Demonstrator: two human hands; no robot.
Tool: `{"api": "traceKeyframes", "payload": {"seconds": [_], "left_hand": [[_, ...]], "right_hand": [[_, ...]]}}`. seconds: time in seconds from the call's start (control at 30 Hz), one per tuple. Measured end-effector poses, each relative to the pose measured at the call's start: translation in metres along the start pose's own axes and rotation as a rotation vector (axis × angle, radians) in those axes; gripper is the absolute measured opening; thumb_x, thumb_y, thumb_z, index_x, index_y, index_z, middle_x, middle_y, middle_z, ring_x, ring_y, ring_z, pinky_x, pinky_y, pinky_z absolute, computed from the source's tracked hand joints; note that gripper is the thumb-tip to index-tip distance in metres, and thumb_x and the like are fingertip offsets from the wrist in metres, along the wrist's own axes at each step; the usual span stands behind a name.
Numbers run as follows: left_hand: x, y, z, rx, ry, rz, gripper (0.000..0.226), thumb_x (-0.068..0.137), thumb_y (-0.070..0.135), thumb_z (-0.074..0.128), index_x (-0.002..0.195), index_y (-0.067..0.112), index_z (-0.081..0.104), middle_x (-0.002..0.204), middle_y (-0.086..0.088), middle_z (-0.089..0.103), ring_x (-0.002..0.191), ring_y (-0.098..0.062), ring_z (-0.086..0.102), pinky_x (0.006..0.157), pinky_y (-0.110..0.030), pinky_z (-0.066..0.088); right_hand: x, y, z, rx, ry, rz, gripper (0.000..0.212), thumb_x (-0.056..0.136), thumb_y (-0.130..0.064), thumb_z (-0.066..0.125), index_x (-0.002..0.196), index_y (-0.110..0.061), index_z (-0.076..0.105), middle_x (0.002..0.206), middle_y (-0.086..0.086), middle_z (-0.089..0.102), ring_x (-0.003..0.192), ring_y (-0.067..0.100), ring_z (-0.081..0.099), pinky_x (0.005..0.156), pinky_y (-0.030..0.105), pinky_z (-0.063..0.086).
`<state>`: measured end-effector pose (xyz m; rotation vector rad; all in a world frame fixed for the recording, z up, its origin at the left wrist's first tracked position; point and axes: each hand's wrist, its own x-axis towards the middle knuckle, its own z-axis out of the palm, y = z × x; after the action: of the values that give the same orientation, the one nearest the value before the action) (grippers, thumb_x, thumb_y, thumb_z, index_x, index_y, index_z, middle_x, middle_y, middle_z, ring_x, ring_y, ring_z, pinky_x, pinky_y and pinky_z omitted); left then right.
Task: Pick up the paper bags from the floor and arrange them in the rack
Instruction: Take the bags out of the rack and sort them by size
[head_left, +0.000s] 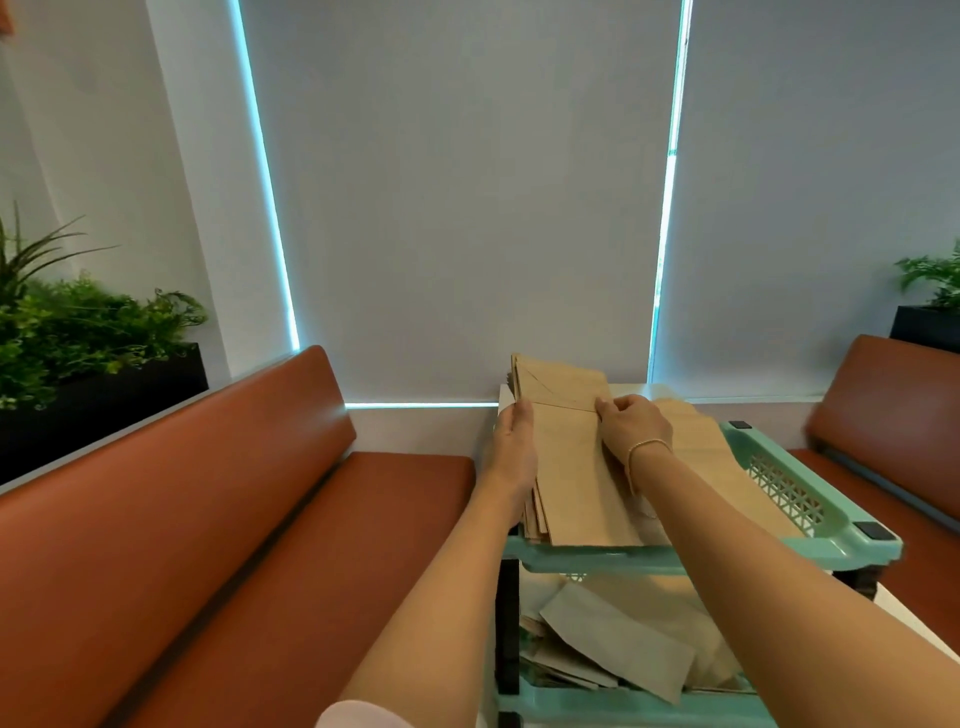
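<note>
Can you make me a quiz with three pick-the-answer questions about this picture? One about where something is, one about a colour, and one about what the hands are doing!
1. Where is the stack of flat brown paper bags that the hands touch?
A. On the top shelf of the rack
B. On the bench seat
C. On the floor

2. What colour is the plastic rack?
A. Red
B. Mint green
C. Yellow

3. What are the two hands doing?
A. Hanging idle
B. Holding the stack of bags on both sides
C. Watering a plant

Answers:
1. A: the stack lies on the rack's top shelf, with more loose bags on the shelf below.
2. B: the shelf frame and its lattice side are mint green.
3. B: the left hand holds the stack's left edge, and the right hand grips its right side.
</note>
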<state>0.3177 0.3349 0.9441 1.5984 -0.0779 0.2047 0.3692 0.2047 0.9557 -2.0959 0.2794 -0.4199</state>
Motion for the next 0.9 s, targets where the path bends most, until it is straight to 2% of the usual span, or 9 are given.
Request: {"api": "traceKeyframes", "payload": {"seconds": [0.07, 0.2, 0.33, 0.4, 0.47, 0.53, 0.6, 0.7, 0.9], "left_hand": [[0.001, -0.001, -0.001, -0.006, -0.01, -0.024, 0.048, 0.098, 0.049, 0.033, 0.135, 0.02, 0.043, 0.131, 0.001, 0.053, 0.121, -0.02, 0.051, 0.104, -0.042, 0.042], [0.001, -0.002, -0.002, -0.052, 0.006, -0.058, 0.03, 0.097, 0.026, 0.049, 0.126, 0.018, 0.049, 0.118, -0.004, 0.062, 0.104, -0.021, 0.061, 0.089, -0.038, 0.053], [0.004, -0.003, -0.005, -0.23, 0.184, -0.076, 0.02, 0.097, 0.018, 0.048, 0.116, 0.013, 0.052, 0.112, -0.01, 0.063, 0.098, -0.025, 0.062, 0.085, -0.04, 0.054], [0.007, -0.003, -0.01, -0.352, 0.315, -0.11, 0.021, 0.096, 0.014, 0.048, 0.117, 0.009, 0.051, 0.111, -0.011, 0.062, 0.098, -0.028, 0.061, 0.087, -0.043, 0.052], [0.013, -0.002, -0.019, -0.428, 0.395, -0.145, 0.024, 0.095, 0.012, 0.05, 0.12, 0.008, 0.052, 0.113, -0.013, 0.061, 0.102, -0.031, 0.061, 0.09, -0.047, 0.051], [0.02, 0.001, -0.03, -0.41, 0.421, -0.142, 0.025, 0.095, 0.013, 0.051, 0.12, 0.009, 0.052, 0.114, -0.012, 0.061, 0.104, -0.031, 0.06, 0.091, -0.048, 0.05], [0.028, 0.009, -0.043, -0.382, 0.442, -0.1, 0.023, 0.095, 0.017, 0.052, 0.118, 0.014, 0.052, 0.114, -0.008, 0.061, 0.104, -0.03, 0.06, 0.092, -0.049, 0.05], [0.036, 0.018, -0.059, -0.321, 0.471, -0.043, 0.03, 0.093, 0.024, 0.054, 0.122, 0.019, 0.049, 0.117, -0.007, 0.061, 0.104, -0.028, 0.061, 0.091, -0.05, 0.051], [0.029, 0.015, -0.062, -0.281, 0.408, -0.041, 0.047, 0.09, 0.028, 0.056, 0.133, 0.014, 0.043, 0.124, -0.008, 0.058, 0.111, -0.028, 0.058, 0.093, -0.051, 0.049]], "right_hand": [[-0.001, -0.001, 0.003, -0.001, -0.008, 0.005, 0.04, 0.096, -0.038, 0.042, 0.117, -0.01, 0.061, 0.12, 0.012, 0.062, 0.113, 0.032, 0.052, 0.093, 0.034, 0.04], [-0.002, -0.003, 0.0, 0.049, -0.027, -0.033, 0.046, 0.099, -0.038, 0.034, 0.115, -0.005, 0.061, 0.119, 0.014, 0.061, 0.113, 0.033, 0.051, 0.094, 0.035, 0.038], [-0.007, 0.001, -0.013, 0.259, -0.137, -0.011, 0.054, 0.1, -0.042, 0.025, 0.106, -0.008, 0.066, 0.097, 0.013, 0.061, 0.096, 0.03, 0.053, 0.094, 0.042, 0.042], [-0.01, 0.007, -0.016, 0.303, -0.183, 0.028, 0.042, 0.1, -0.034, 0.031, 0.093, -0.013, 0.066, 0.093, 0.014, 0.06, 0.078, 0.026, 0.055, 0.077, 0.042, 0.049], [-0.016, 0.013, -0.017, 0.266, -0.261, 0.049, 0.023, 0.096, -0.017, 0.041, 0.101, -0.009, 0.062, 0.087, 0.013, 0.058, 0.064, 0.022, 0.053, 0.06, 0.036, 0.049], [-0.02, 0.015, -0.015, 0.095, -0.384, -0.045, 0.022, 0.089, -0.011, 0.057, 0.111, -0.012, 0.059, 0.091, 0.009, 0.06, 0.071, 0.021, 0.055, 0.067, 0.035, 0.049], [-0.028, 0.012, -0.012, -0.123, -0.553, -0.151, 0.047, 0.081, -0.016, 0.07, 0.124, -0.018, 0.052, 0.111, 0.006, 0.059, 0.095, 0.019, 0.055, 0.085, 0.034, 0.046], [-0.046, -0.001, -0.001, -0.408, -0.742, -0.21, 0.075, 0.079, -0.02, 0.072, 0.143, -0.024, 0.033, 0.142, 0.005, 0.042, 0.126, 0.024, 0.043, 0.106, 0.039, 0.036], [-0.064, -0.011, 0.02, -0.713, -0.78, -0.365, 0.048, 0.092, -0.024, 0.052, 0.138, -0.016, 0.038, 0.132, 0.006, 0.05, 0.12, 0.022, 0.047, 0.093, 0.027, 0.038]]}}
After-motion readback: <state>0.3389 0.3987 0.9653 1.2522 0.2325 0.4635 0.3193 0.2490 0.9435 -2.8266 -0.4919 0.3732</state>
